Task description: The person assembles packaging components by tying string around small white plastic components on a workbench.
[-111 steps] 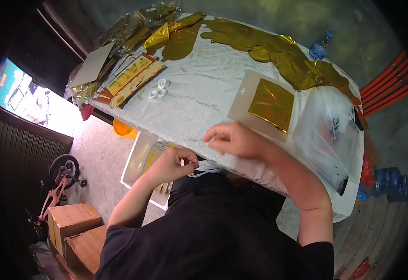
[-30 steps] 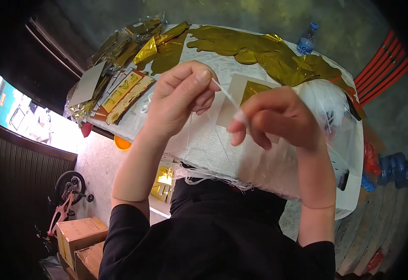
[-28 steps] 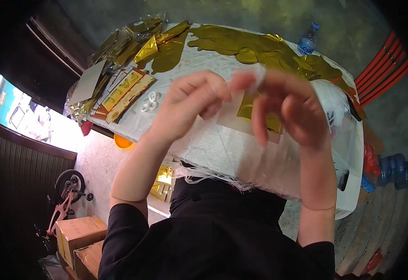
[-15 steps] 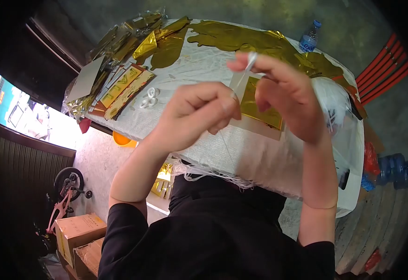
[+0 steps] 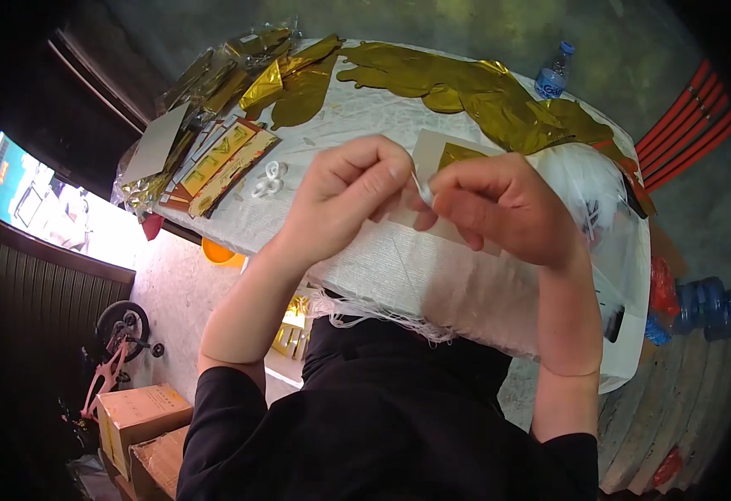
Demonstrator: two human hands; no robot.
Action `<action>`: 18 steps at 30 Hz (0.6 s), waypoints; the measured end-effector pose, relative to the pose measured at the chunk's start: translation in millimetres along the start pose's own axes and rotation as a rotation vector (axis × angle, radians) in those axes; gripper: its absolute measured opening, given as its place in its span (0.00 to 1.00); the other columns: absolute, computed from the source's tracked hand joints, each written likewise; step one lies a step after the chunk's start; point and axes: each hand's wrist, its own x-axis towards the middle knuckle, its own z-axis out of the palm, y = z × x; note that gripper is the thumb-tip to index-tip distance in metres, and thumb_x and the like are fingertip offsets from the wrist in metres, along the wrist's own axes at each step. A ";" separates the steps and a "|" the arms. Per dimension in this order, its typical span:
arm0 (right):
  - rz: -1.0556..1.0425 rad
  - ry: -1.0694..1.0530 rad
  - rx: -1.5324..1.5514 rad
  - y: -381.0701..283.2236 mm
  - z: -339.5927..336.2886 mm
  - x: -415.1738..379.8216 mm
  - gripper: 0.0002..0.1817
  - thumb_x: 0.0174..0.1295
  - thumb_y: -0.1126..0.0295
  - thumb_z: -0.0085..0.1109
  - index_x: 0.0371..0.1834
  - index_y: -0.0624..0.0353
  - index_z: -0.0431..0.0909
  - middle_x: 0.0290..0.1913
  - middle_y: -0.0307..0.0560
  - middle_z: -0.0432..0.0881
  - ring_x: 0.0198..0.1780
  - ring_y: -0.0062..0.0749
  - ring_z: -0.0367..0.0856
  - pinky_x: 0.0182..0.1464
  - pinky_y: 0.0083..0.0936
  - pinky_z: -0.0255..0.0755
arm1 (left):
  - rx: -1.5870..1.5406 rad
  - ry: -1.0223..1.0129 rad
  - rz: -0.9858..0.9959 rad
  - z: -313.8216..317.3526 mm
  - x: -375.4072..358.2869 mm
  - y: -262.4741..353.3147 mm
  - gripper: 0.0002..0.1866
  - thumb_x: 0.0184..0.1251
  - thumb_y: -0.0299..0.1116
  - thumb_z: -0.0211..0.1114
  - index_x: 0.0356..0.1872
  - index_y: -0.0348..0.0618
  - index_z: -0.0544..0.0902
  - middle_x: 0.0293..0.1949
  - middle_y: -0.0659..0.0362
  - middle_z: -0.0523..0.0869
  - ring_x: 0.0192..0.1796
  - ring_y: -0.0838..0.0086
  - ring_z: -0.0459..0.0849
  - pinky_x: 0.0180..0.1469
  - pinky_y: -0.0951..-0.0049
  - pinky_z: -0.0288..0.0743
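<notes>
Over the near half of the table, my left hand (image 5: 345, 196) pinches one end of a thin white ribbon (image 5: 421, 189) between thumb and forefinger. A hand's breadth to its right, my right hand (image 5: 512, 204) has its fingers curled on the other end of the ribbon. The short white stretch between them is narrow, and its details are too small to make out. Beneath my right hand lies a pale card with a gold sheet (image 5: 457, 154), largely covered by the hand. Small white ribbon rolls (image 5: 270, 179) rest on the cloth left of my left hand.
Flat gold foil balloons (image 5: 416, 71) spread along the far side of the white-covered table (image 5: 365, 259). Printed cards (image 5: 223, 163) and plastic packets (image 5: 244, 42) are piled at the left. A water bottle (image 5: 553, 73) and a clear plastic bag (image 5: 583, 184) are on the right.
My right hand has come down from its raised position, and its fingers have curled in close to my left hand. The white ribbon between the hands now hangs lower.
</notes>
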 end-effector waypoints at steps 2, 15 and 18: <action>0.029 -0.054 -0.005 -2.2 0.5 -1.0 0.12 0.61 0.68 0.50 0.42 0.66 0.75 0.31 0.42 0.81 0.17 0.11 0.66 0.19 0.11 0.60 | 0.058 -0.010 -0.027 3.1 -2.8 1.5 0.10 0.67 0.34 0.51 0.30 0.39 0.74 0.21 0.68 0.72 0.22 0.88 0.65 0.24 0.86 0.59; -0.101 -0.164 0.278 3.6 3.6 1.3 0.19 0.65 0.63 0.42 0.50 0.67 0.71 0.45 0.48 0.79 0.21 0.14 0.69 0.27 0.10 0.65 | 0.248 0.086 0.047 -8.0 7.1 -3.2 0.10 0.66 0.32 0.52 0.30 0.37 0.76 0.24 0.66 0.74 0.25 0.86 0.69 0.28 0.85 0.63; -0.191 0.465 0.081 3.5 13.6 10.9 0.21 0.64 0.58 0.44 0.42 0.68 0.76 0.36 0.48 0.81 0.19 0.16 0.70 0.23 0.11 0.65 | 0.230 -0.019 -0.042 0.2 -0.9 -1.4 0.08 0.65 0.31 0.52 0.29 0.38 0.77 0.24 0.67 0.74 0.26 0.87 0.69 0.29 0.85 0.63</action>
